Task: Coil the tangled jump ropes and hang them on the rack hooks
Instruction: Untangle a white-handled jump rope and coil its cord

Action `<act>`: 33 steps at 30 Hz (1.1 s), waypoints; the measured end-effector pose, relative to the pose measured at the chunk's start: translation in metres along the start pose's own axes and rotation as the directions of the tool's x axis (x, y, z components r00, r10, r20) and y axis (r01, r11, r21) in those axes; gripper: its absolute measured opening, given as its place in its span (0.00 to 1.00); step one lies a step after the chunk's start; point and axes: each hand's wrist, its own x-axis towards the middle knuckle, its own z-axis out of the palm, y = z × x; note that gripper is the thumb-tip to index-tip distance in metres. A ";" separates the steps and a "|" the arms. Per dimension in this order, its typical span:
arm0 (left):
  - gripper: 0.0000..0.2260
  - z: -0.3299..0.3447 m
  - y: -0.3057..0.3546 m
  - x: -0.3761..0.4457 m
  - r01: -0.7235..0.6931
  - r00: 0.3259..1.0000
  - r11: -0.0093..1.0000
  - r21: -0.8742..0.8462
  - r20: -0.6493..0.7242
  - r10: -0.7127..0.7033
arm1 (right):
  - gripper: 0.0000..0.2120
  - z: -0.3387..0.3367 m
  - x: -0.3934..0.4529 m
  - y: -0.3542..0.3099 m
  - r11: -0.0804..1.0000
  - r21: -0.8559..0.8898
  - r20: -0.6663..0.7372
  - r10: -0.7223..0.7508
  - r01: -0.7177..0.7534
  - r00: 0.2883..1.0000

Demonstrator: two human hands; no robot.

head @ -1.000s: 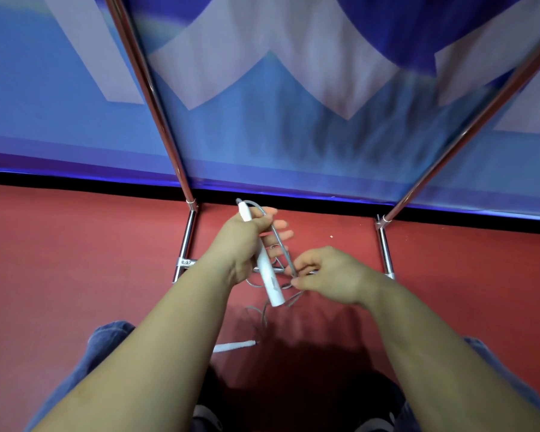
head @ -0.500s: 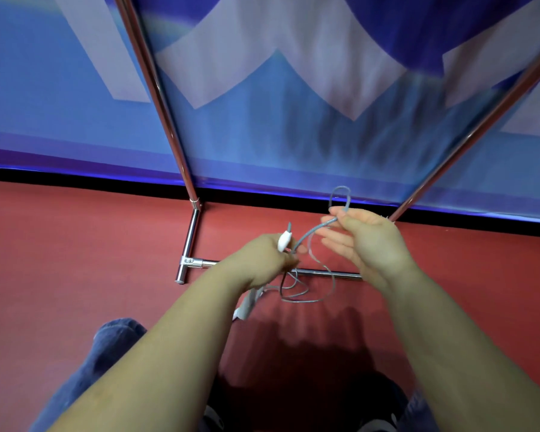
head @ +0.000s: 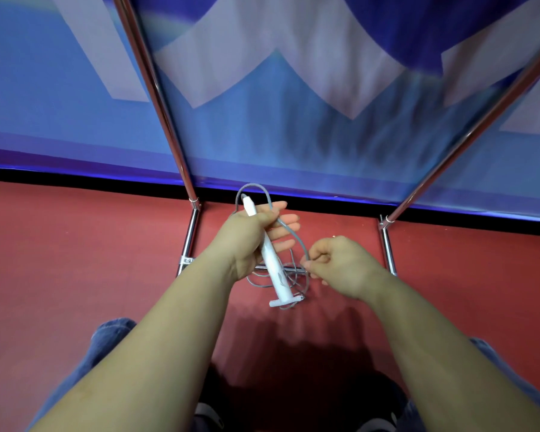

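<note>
Jump rope (head: 295, 241), grey cord looped, white handle gripped by left hand (head: 247, 241), right hand (head: 340, 263) pinching cord

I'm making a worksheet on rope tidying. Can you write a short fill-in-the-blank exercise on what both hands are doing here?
1. The left hand grips a white ____ of the jump rope.
2. The right hand pinches the grey ____.
3. The floor beneath the chrome rack is ____.

Missing words: handle; cord; red
</note>
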 end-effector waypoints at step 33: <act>0.13 0.004 -0.008 -0.005 0.246 0.966 0.953 0.175 0.035 -0.256 | 0.21 0.013 -0.001 0.009 0.988 0.152 0.023 -0.022 0.018 1.000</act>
